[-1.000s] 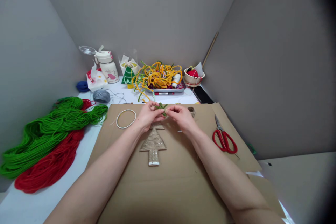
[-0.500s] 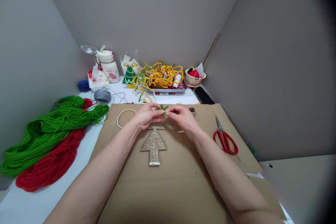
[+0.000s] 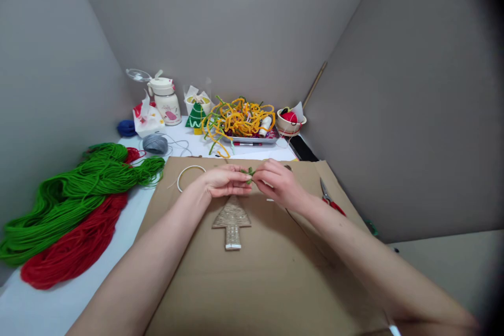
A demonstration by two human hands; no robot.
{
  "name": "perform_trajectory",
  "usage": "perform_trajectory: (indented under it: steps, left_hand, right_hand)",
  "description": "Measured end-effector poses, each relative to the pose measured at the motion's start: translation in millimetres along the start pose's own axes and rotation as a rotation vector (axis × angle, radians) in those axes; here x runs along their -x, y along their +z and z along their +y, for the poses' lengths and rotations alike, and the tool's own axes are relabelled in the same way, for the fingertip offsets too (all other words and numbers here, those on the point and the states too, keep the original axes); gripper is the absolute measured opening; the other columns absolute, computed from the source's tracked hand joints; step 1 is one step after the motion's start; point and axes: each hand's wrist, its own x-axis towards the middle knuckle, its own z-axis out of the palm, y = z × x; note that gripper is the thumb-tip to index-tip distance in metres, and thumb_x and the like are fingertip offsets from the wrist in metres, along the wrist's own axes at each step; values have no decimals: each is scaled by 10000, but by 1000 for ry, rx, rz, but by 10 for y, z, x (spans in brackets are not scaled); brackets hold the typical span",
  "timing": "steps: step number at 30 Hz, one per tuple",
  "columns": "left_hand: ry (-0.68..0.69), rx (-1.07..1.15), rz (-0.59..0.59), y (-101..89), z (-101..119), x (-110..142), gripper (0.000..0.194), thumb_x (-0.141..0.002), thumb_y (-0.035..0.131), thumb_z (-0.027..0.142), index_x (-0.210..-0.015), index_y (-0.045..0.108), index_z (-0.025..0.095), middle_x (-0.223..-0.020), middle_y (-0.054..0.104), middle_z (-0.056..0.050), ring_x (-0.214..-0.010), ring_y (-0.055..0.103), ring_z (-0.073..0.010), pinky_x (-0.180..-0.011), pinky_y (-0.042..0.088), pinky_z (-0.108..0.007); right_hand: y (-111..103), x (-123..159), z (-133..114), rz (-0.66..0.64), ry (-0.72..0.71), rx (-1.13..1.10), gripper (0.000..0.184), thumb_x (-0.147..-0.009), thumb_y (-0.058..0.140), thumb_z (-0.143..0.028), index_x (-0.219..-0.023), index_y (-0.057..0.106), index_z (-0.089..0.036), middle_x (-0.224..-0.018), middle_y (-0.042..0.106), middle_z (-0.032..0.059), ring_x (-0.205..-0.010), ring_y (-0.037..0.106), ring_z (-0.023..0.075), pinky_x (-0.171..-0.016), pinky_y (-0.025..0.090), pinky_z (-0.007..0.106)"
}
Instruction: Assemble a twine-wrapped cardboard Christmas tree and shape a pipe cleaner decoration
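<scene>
My left hand (image 3: 227,181) is closed above the cardboard, pinching a small tuft of green yarn (image 3: 249,172) between thumb and fingers. From the right, my right hand (image 3: 279,181) comes against the same tuft with its fingertips pressed together. A thin dark strand (image 3: 295,220) trails below my right hand over the cardboard; where it starts is hidden. Just under my hands lies a tree shape wrapped in brown twine (image 3: 232,214), with a white tip at the foot of its trunk. Its upper end is near my left fingers.
Red-handled scissors (image 3: 334,206) lie right, partly behind my forearm, on the cardboard sheet (image 3: 220,289). A white ring (image 3: 180,177) is left. Green yarn (image 3: 71,194) and red yarn (image 3: 79,244) lie further left. Behind stand a tray (image 3: 252,141) of orange yarn, a bottle (image 3: 167,105) and a bowl (image 3: 289,125).
My right hand has turned and its forearm has swung outward, now covering the scissors' handles. Both hands are slightly lower, still at the green tuft. A dark strand now shows below my right hand.
</scene>
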Motion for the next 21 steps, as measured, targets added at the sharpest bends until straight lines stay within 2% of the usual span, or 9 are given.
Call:
perform_trajectory:
  steps: [4,6,8,11,13,14,16,21]
  left_hand:
    - [-43,-17,-88,90,-37,24,300,-604,753,72,-845,580,115,-659,662,-28,-608,657,-128,-713,550,-308]
    - [23,-43,-62,138,-62,6,315,-597,763,98,-840,564,125,-665,660,-27,-616,658,-136,-713,546,-317]
    - [212,-96,60,175,-86,-37,322,-596,762,120,-819,530,143,-683,653,-16,-618,656,-139,-687,544,-314]
    - [565,-227,277,191,-119,-130,310,-607,735,131,-796,490,157,-689,614,22,-602,625,-110,-644,537,-283]
    - [692,-324,317,179,-141,-189,289,-624,711,144,-802,484,160,-700,590,34,-612,608,-102,-646,537,-286]
    - [716,-365,309,170,-152,-212,276,-634,700,154,-806,485,161,-710,584,34,-622,606,-104,-654,537,-292]
    - [732,-416,283,159,-172,-242,256,-649,684,169,-808,483,164,-725,578,31,-630,604,-105,-665,534,-299]
    - [733,-440,264,171,-203,-256,246,-656,671,172,-810,481,171,-725,570,33,-643,605,-109,-669,522,-292]
  right_hand:
    - [-196,23,68,-183,-318,193,172,-889,443,-154,-916,612,-170,-892,629,83,-800,514,172,-700,426,316]
    - [-221,52,93,-197,-299,197,200,-898,427,-162,-932,623,-183,-914,636,81,-818,530,177,-706,432,322]
    - [-182,89,96,-92,-74,124,206,-897,434,-203,-970,627,-192,-946,629,90,-841,540,182,-715,437,329]
    - [-56,131,61,119,471,-167,198,-848,518,-304,-941,641,-180,-895,627,83,-767,551,167,-667,439,304]
    - [20,136,24,152,790,-438,227,-789,578,-357,-883,648,-163,-777,622,46,-637,520,132,-594,414,267]
    - [47,130,7,155,898,-554,239,-763,598,-371,-856,649,-157,-723,611,26,-586,490,113,-566,394,252]
    - [79,109,-16,177,999,-692,253,-725,623,-382,-818,647,-149,-673,590,1,-541,442,89,-546,361,234]
    - [112,70,7,211,966,-689,235,-708,628,-374,-767,643,-148,-693,603,-2,-584,468,93,-598,365,236]
